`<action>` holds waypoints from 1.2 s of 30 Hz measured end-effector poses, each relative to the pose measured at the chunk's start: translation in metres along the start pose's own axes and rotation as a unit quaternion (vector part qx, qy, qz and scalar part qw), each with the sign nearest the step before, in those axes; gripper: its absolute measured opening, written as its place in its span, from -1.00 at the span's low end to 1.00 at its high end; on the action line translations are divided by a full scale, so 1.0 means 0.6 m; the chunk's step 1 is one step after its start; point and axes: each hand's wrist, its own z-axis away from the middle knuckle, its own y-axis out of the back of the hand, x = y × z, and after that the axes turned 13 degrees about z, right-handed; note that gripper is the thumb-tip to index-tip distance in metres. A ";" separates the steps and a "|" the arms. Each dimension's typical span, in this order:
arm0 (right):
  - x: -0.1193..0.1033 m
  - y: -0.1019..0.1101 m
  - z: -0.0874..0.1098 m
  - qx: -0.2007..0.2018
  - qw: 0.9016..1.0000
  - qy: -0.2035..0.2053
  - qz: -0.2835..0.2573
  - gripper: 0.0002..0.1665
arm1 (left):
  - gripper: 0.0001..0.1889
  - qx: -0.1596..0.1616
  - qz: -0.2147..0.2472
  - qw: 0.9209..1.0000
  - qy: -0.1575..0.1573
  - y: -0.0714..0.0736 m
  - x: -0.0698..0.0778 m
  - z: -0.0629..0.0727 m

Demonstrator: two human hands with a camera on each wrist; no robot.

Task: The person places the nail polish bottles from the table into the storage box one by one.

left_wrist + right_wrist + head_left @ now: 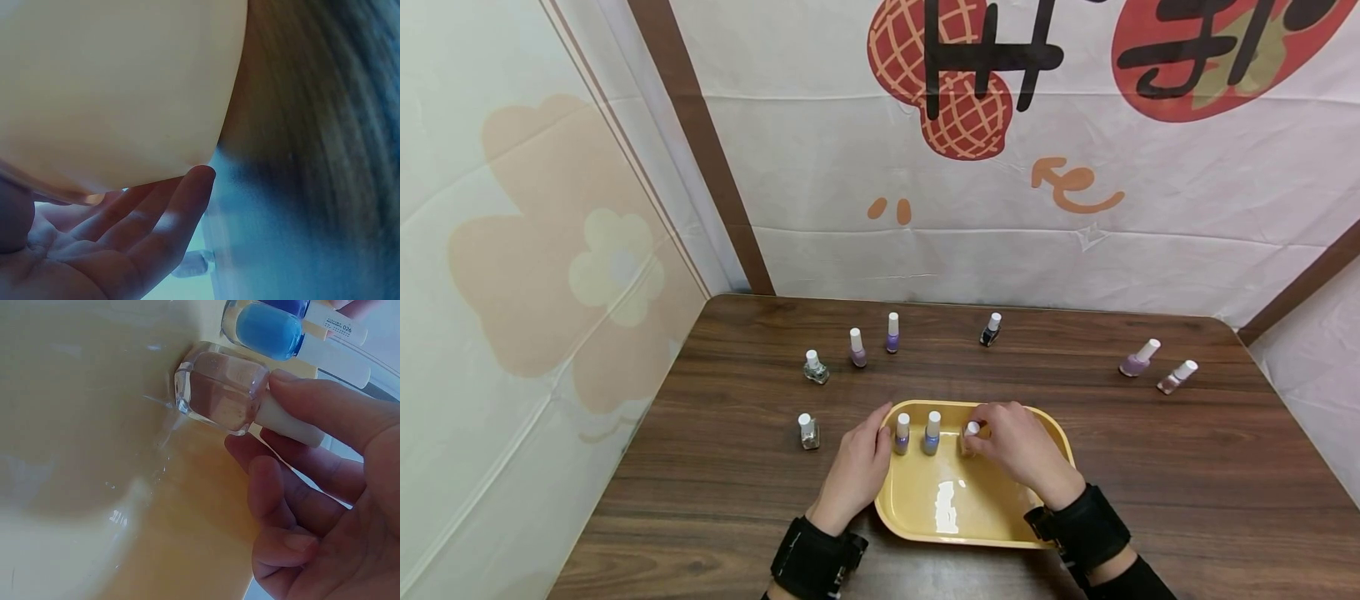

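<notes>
My right hand (1021,442) pinches the white cap of a nail polish bottle with a clear brownish-pink body (219,390), upright at the floor of the yellow tray (955,512). Two more bottles stand to its left inside the tray: a blue nail polish bottle (932,435) and a purple nail polish bottle (902,435). At the tray's left end, my left hand (859,462) grips the rim, fingers (187,206) along the outer wall and thumb over the edge.
Left of the tray are a clear silvery bottle (808,432) and a dark glittery bottle (816,368). Behind it stand two purple bottles (892,333) (857,348) and a black bottle (990,330). At the far right are a mauve bottle (1138,358) and a reddish bottle (1176,377).
</notes>
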 end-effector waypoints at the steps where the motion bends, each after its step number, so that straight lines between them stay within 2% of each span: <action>1: 0.000 0.000 0.000 0.000 1.000 0.000 0.001 -0.90 | -0.58 0.000 0.001 1.000 0.000 0.000 0.000 0.000; 14: -0.002 -0.001 -0.001 0.001 1.000 -0.013 0.011 -0.95 | -0.58 0.002 -0.002 1.000 0.004 -0.001 -0.001 0.000; 23: 0.000 -0.003 0.000 0.008 1.000 -0.008 0.014 -0.96 | -0.58 -0.003 -0.003 1.000 0.015 -0.001 -0.001 -0.001; 36: 0.000 0.004 0.002 0.009 1.000 -0.015 0.008 -0.92 | -0.58 -0.001 -0.004 1.000 0.004 -0.001 -0.001 -0.001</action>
